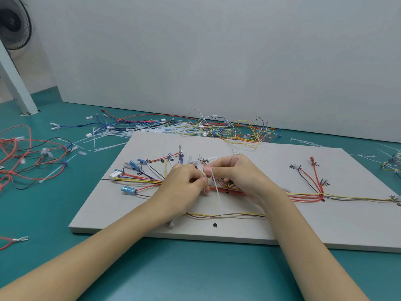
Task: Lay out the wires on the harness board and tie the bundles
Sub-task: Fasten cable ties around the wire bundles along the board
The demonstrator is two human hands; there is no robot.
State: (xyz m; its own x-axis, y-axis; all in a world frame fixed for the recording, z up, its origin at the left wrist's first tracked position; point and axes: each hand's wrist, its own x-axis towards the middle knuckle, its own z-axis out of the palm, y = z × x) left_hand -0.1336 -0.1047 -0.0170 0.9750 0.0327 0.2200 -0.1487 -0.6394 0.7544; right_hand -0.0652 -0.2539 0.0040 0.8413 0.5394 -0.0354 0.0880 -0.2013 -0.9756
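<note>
Wires (303, 195) of red, yellow, black and brown are laid across a pale harness board (282, 224), which lies flat on a teal table (195, 268). At the board's left end the wires are fanned out to blue and white connectors (128, 189); at the right a smaller fan of red and black leads is gathered into one point. A white cable tie (217, 192) is pinched above the middle bundle by both hands. The left hand (184, 183) is curled, with thumb and fingertips closed on the tie's lower part. The right hand (234, 172) is likewise curled, its thumb and forefinger pinching the tie near the top. The tie's long tail is seen running down toward a yellow and brown pair near the board's front edge. A black dot (215, 225) is marked just below that pair. Loose wires (227, 129) and spare ties (104, 137) are scattered on the table behind and to the left of the board. A fan (13, 22) is visible in the upper left corner.
</note>
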